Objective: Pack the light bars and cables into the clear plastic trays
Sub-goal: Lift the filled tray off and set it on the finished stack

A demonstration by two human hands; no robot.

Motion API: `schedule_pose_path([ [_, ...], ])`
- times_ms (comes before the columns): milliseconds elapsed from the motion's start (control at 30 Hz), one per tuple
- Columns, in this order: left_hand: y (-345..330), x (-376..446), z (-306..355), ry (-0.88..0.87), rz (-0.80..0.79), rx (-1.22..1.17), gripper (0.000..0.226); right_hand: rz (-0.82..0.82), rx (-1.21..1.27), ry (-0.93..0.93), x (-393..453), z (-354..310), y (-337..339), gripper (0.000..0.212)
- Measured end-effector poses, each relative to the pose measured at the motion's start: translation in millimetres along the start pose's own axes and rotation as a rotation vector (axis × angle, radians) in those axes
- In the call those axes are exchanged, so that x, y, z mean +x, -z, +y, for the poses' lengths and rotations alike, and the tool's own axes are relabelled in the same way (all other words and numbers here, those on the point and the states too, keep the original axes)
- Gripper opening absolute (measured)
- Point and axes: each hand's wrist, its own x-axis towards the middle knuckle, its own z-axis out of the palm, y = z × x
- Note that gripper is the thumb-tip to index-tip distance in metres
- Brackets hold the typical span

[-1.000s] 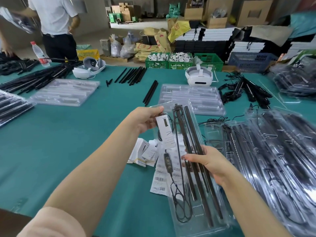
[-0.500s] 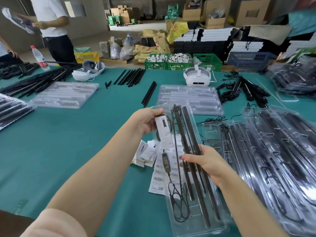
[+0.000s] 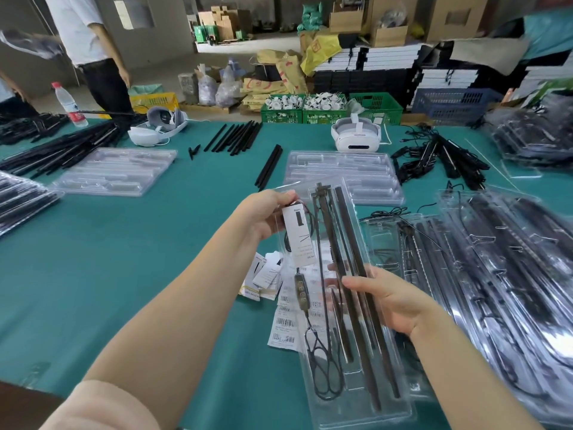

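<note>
At frame centre, the left hand (image 3: pixel 269 212) pinches the far end of a filled clear plastic tray (image 3: pixel 353 395); the right hand (image 3: pixel 392 301) grips its middle, thumb across the light bars (image 3: pixel 356 274). The coiled cable (image 3: pixel 322 364) lies inside.

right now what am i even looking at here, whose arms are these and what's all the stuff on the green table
These are a person's own arms, filmed by a camera worn on their head, looking down. The left hand pinches the top of a clear plastic tray by its white card. The right hand grips the tray's middle. Inside lie black light bars and a coiled cable. On the green table sit empty trays, filled trays, loose bars and barcode labels.
</note>
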Motion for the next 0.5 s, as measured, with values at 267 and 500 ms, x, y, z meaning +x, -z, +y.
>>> schedule_pose_path([
  [267, -12, 1, -10, -0.08, -0.018, -0.065, 0.026, -0.126, 0.229, 0.007, 4, 1, -5, 0.04],
  [500, -8, -27, -67, -0.044, -0.315, 0.358, 0.046, 0.055, 0.432, 0.086, 9, -4, -4, 0.038],
])
